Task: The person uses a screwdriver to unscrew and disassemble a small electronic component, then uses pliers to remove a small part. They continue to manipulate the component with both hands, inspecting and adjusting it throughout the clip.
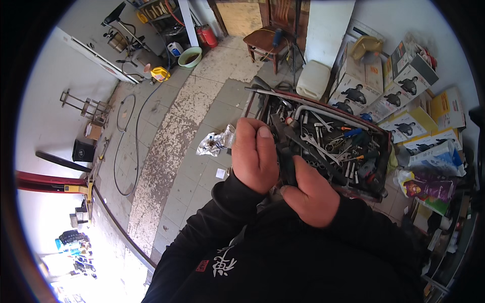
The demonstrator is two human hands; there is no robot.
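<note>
A green basin (190, 64) sits near red cylinders (209, 36), a chair (261, 39) near a white canister (313, 81).

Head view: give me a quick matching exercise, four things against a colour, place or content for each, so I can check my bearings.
Things
1. Tool tray
2. Dark object
3. Plastic canister
4. Chair

Descriptions
A. Whitish, standing just beyond the far edge of the tray
B. Brown, near the top of the picture
C. Full of wrenches and other hand tools
D. Between the left hand and the right hand

Right pairs: 1-C, 2-D, 3-A, 4-B
</note>
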